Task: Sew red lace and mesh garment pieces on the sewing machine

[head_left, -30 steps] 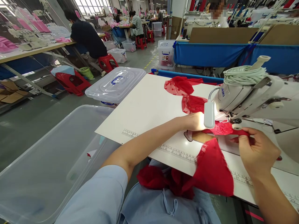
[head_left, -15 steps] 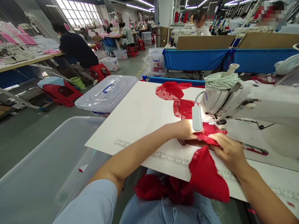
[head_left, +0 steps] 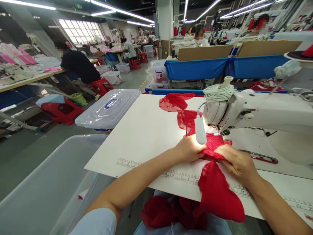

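Red lace fabric (head_left: 212,146) lies under the head of a white sewing machine (head_left: 266,111), lit by a small lamp (head_left: 200,130). My left hand (head_left: 189,148) grips its left edge, partly hidden behind the lamp. On the right side, my right hand (head_left: 236,161) pinches the same fabric between thumb and fingers. A red fabric piece (head_left: 218,192) hangs from there over the table's front edge, and more red cloth (head_left: 161,210) rests on my lap. Behind my left hand, sheer red pieces (head_left: 174,101) trail across the white tabletop (head_left: 137,133).
A large translucent bin (head_left: 49,182) stands at the left, and a lidded clear box (head_left: 110,106) sits beside the table. Printed rulers (head_left: 181,176) run along the front edge. A coil of pale cord (head_left: 218,93) tops the machine. A person (head_left: 78,63) sits at a table far left.
The view has tilted up slightly. My hands have spread a little apart, and the lace between them lies flatter and shows more. Both hands keep their hold.
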`<state>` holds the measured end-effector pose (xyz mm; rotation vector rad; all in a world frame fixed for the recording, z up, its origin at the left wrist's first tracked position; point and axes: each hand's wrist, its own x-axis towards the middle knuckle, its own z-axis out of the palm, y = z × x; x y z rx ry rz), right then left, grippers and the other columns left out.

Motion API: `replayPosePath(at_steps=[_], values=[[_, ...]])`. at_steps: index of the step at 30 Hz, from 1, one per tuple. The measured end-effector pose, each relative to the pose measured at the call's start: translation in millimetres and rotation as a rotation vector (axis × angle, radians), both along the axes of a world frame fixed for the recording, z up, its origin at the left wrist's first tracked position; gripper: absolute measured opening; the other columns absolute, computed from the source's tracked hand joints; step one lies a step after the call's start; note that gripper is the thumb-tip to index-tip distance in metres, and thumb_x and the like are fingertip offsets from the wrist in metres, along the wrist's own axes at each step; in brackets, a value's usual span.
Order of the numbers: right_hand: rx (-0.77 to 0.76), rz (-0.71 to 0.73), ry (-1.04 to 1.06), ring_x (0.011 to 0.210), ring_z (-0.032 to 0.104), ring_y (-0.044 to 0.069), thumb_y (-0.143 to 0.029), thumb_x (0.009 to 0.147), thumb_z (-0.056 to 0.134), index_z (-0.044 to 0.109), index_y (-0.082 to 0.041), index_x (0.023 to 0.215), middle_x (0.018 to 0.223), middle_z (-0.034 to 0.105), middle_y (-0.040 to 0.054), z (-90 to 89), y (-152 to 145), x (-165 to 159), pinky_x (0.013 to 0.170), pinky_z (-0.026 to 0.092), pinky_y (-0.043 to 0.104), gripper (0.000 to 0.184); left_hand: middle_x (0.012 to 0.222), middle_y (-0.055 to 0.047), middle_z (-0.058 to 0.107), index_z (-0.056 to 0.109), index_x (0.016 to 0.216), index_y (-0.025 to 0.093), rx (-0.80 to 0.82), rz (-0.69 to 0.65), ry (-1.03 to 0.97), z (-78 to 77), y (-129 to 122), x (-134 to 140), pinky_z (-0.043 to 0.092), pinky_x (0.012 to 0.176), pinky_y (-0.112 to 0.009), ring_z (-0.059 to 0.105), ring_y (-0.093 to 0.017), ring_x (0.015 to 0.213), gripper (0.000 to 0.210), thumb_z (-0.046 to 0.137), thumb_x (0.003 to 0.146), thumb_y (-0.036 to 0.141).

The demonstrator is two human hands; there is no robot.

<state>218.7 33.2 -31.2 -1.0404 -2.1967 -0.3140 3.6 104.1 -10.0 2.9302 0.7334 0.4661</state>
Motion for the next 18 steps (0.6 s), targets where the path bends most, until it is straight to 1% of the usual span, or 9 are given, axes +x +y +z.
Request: replayPosePath(at_steps=[3,6,8,10,12,13,15,16,18], values=[[0.027,-0.013,-0.101,0.062,0.06,0.013,-0.017,0.099,0.045,0.059,-0.023,0.103,0.094,0.072,0.0037,-1.7,0,2,0.056,0.041,0.025,0.015,0.065,0.0,0.052,0.055,0.063,0.017,0.117,-0.011,0.009,-12.2,-7,-2,0.032,0.053,-0.025,0.046,-0.013,0.059,0.026,0.054,0.087,0.008],[0.03,-0.052,-0.183,0.056,0.053,0.012,0.002,0.086,0.04,0.06,-0.021,0.104,0.087,0.069,0.0019,-1.1,1,0,0.053,0.035,0.026,0.035,0.068,0.0,0.055,0.058,0.066,0.016,0.191,-0.041,0.01,-20.5,-10,-4,0.032,0.052,-0.024,0.047,-0.012,0.059,0.028,0.046,0.086,-0.001],[0.013,-0.078,-0.22,0.053,0.047,0.012,0.007,0.076,0.038,0.061,-0.022,0.094,0.077,0.064,-0.0002,-0.8,2,-2,0.051,0.03,0.027,0.041,0.07,-0.001,0.057,0.06,0.07,0.016,0.218,-0.056,0.008,-22.4,-11,-5,0.032,0.051,-0.024,0.049,-0.012,0.059,0.029,0.045,0.089,0.001],[-0.006,-0.089,-0.239,0.052,0.044,0.012,0.006,0.074,0.038,0.059,-0.022,0.081,0.071,0.058,-0.0008,-0.9,3,-4,0.049,0.027,0.028,0.036,0.073,-0.002,0.059,0.062,0.072,0.016,0.234,-0.067,0.005,-21.3,-14,-5,0.034,0.05,-0.024,0.051,-0.012,0.06,0.028,0.047,0.094,0.008],[-0.013,-0.086,-0.225,0.053,0.046,0.013,0.005,0.074,0.039,0.056,-0.021,0.073,0.075,0.061,0.0008,-0.8,3,-6,0.048,0.027,0.028,0.032,0.078,-0.004,0.061,0.064,0.075,0.016,0.247,-0.074,-0.002,-17.4,-18,-6,0.036,0.049,-0.025,0.054,-0.013,0.062,0.03,0.05,0.1,0.025],[-0.016,-0.071,-0.213,0.055,0.049,0.013,0.005,0.074,0.039,0.056,-0.021,0.073,0.082,0.066,0.0022,-0.7,3,-7,0.048,0.029,0.028,0.031,0.08,-0.005,0.062,0.065,0.077,0.016,0.248,-0.077,-0.011,-14.6,-19,-7,0.037,0.049,-0.025,0.055,-0.014,0.064,0.036,0.05,0.102,0.037],[-0.021,-0.025,-0.181,0.061,0.056,0.013,0.005,0.072,0.04,0.059,-0.021,0.078,0.101,0.073,0.0042,-0.3,4,-7,0.051,0.034,0.028,0.033,0.085,-0.008,0.065,0.068,0.084,0.015,0.231,-0.082,-0.031,-8.2,-23,-9,0.039,0.049,-0.027,0.057,-0.016,0.065,0.052,0.043,0.102,0.056],[-0.023,0.0,-0.169,0.064,0.059,0.014,0.005,0.07,0.04,0.061,-0.021,0.083,0.108,0.074,0.0044,-0.2,4,-7,0.052,0.037,0.028,0.036,0.087,-0.009,0.066,0.07,0.087,0.015,0.215,-0.081,-0.034,-4.9,-24,-10,0.04,0.049,-0.027,0.057,-0.016,0.065,0.058,0.037,0.102,0.061],[-0.036,0.027,-0.171,0.067,0.062,0.014,0.006,0.065,0.04,0.063,-0.02,0.091,0.114,0.075,0.0035,-0.2,5,-6,0.054,0.04,0.028,0.044,0.094,-0.011,0.067,0.071,0.093,0.014,0.18,-0.071,-0.008,0.8,-25,-12,0.041,0.05,-0.029,0.057,-0.016,0.064,0.066,0.027,0.103,0.063]])
